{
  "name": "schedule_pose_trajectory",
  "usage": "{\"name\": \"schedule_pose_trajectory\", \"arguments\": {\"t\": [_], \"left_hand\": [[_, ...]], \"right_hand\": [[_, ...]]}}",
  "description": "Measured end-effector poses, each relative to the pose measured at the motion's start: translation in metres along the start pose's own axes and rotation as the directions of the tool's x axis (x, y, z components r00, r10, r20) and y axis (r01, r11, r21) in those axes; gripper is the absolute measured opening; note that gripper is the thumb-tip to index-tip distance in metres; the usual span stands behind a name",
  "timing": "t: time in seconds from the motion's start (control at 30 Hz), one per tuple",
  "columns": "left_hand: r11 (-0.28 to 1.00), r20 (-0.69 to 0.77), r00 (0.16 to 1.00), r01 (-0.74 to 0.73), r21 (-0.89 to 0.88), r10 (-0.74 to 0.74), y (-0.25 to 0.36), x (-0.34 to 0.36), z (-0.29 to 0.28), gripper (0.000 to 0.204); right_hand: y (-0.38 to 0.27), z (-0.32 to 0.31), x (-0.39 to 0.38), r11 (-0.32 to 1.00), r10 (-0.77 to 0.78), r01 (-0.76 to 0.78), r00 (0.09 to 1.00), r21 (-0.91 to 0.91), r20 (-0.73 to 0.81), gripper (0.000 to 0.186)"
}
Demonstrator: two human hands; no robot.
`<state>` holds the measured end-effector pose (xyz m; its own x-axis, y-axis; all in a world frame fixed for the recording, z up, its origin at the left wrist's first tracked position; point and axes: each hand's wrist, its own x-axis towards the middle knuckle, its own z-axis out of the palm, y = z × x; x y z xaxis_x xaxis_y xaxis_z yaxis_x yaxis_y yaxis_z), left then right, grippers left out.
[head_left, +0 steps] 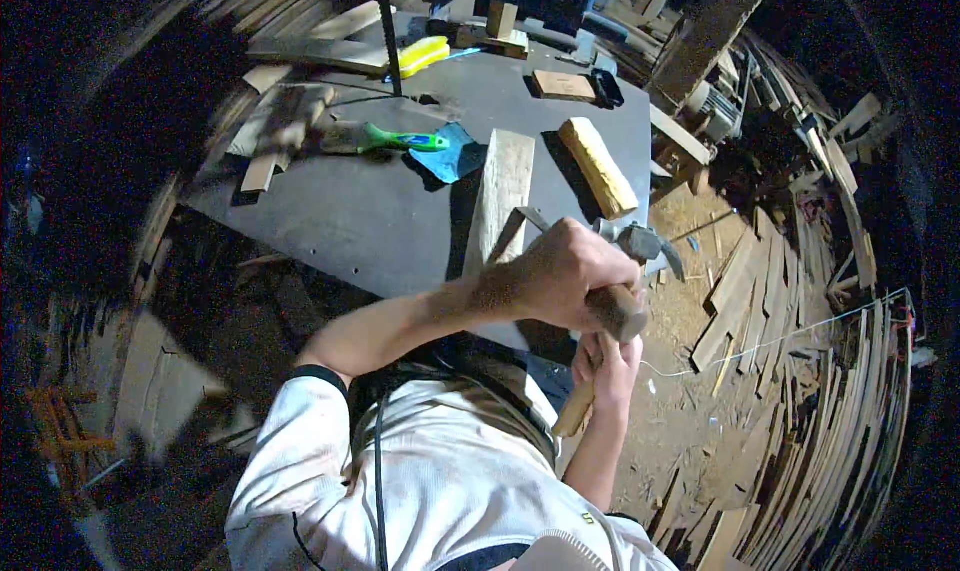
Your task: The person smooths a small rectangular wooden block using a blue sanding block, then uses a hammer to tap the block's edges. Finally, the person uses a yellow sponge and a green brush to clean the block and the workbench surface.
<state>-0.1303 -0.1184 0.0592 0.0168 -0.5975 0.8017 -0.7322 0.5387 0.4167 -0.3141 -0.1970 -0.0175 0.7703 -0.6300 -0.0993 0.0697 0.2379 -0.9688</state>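
Steel-and-wood chisel [618, 313]: right of centre in the frame, its flat blade pointing up-left and its brown handle end turned toward the lower right.
Left hand [570, 271]: fingers wrapped firmly round the chisel, covering its middle.
Claw hammer [640, 241]: head just beyond the left hand, pale handle running down to lower centre.
Right hand [612, 363]: curled round the hammer handle, a little above its butt.
Chisel handling: likely stiff and fairly light, with a risky edge; best held round the handle, clear of the tip.
Hammer handling: probably head-heavy and rigid; a low hold gives swing, a higher one control.
Pale block [505, 176]: lying on the grey tabletop [330, 211], partly behind the blade; whether they touch, I cannot tell.
Rough yellowish billet [600, 169]: right of the block, apart from it.
Green-handled brush [405, 141]: upper left of centre, beside a blue cloth [462, 156].
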Motion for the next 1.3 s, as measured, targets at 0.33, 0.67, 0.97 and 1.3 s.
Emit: {"name": "schedule_pose_trajectory", "arguments": {"t": [0.33, 0.67, 0.97, 1.3], "left_hand": [[0.989, -0.052, 0.987, 0.149, -0.019, -0.15, -0.005, 0.011, 0.002, 0.018], [0.976, -0.061, 0.974, 0.219, -0.001, -0.218, -0.011, 0.018, -0.001, 0.016], [0.992, -0.081, 0.989, 0.123, 0.017, -0.121, -0.016, 0.011, 0.007, 0.018], [0.992, -0.164, 0.979, 0.125, -0.005, -0.124, -0.013, 0.004, -0.003, 0.017]], "right_hand": [[-0.073, -0.047, -0.034, 0.743, -0.557, 0.602, 0.799, 0.292, -0.227, 0.04], [-0.062, -0.002, -0.063, 0.759, -0.606, 0.496, 0.776, -0.421, -0.177, 0.039], [-0.051, -0.006, -0.066, 0.603, -0.63, 0.633, 0.751, -0.486, 0.196, 0.043], [-0.056, -0.003, -0.08, 0.709, -0.681, 0.694, 0.72, -0.125, 0.136, 0.042]]}}
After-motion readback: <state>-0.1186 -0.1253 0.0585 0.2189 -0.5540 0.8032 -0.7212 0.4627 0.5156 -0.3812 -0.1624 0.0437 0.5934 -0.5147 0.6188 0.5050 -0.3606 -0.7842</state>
